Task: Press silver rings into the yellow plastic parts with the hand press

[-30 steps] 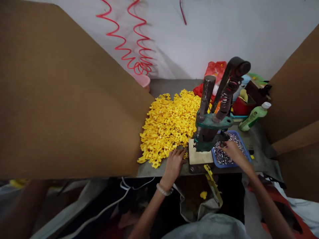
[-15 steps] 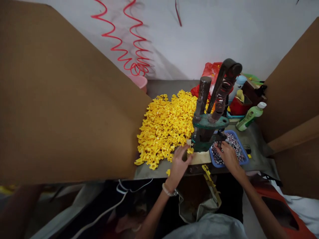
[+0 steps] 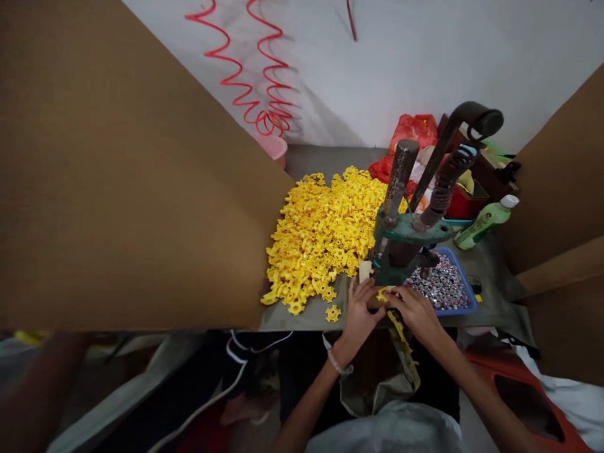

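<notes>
My left hand (image 3: 362, 313) is at the front of a green hand press (image 3: 396, 274), fingers closed at a small yellow star-shaped plastic part (image 3: 382, 294). From the other side my right hand (image 3: 416, 311) meets the same part, thumb and fingertips pinched together. Whatever the right fingertips hold is too small to make out. Close by on the right, a blue tray (image 3: 470, 305) contains many small shiny pieces (image 3: 441, 286). Left of the press spreads a large heap of yellow plastic parts (image 3: 325, 226), with one loose yellow part (image 3: 333, 313) near the table edge.
Cardboard panels (image 3: 141, 189) wall the table on both sides. A green bottle (image 3: 488, 221) stands at right, near red bags (image 3: 413, 135). The press lever (image 3: 453, 145) rises over the table. An open bag (image 3: 372, 377) hangs below the edge. Another person's arm (image 3: 47, 384) shows at lower left.
My right hand has left the blue tray and come left to the press front, meeting my left hand at the yellow part. The view has shifted slightly.
</notes>
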Demonstrator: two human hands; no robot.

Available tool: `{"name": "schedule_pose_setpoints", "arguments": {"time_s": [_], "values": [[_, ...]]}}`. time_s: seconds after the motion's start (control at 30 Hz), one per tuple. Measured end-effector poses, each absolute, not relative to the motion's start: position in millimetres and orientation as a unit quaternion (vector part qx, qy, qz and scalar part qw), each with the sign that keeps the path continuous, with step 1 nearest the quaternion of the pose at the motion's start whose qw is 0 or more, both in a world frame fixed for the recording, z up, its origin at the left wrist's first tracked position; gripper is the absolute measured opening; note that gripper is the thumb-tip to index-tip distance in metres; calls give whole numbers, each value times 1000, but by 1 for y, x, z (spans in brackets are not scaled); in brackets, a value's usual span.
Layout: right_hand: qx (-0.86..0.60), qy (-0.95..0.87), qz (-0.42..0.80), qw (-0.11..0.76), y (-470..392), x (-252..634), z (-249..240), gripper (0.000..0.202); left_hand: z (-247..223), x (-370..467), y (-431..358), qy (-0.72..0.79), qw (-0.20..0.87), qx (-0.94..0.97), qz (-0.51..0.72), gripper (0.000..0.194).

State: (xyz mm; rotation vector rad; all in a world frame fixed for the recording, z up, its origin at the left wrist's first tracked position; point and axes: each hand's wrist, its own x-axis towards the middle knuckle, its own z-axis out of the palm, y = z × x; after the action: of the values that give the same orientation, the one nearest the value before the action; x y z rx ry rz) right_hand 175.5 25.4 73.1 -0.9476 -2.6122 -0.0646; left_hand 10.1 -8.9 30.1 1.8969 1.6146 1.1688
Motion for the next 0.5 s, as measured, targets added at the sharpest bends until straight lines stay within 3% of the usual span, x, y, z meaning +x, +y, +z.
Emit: {"name": "schedule_pose_setpoints", "arguments": {"time_s": [0.13, 0.23, 0.33, 0.43, 0.5], "values": [[-324, -928, -50, 178, 17, 179, 75, 34, 31, 12, -5, 573, 196, 665, 438, 31], [-299, -919, -88, 243, 3, 185, 94, 32, 29, 13, -1, 565, 222, 645, 464, 37], [-331, -861, -103, 372, 15, 183, 150, 28, 30, 13, 1, 559, 245, 637, 471, 36], [-424, -697, -103, 569, 54, 169, 232, 26, 32, 14, 2, 563, 247, 631, 473, 37], [-443, -638, -60, 627, 66, 169, 276, 34, 32, 15, 2, 572, 244, 623, 473, 41]]}}
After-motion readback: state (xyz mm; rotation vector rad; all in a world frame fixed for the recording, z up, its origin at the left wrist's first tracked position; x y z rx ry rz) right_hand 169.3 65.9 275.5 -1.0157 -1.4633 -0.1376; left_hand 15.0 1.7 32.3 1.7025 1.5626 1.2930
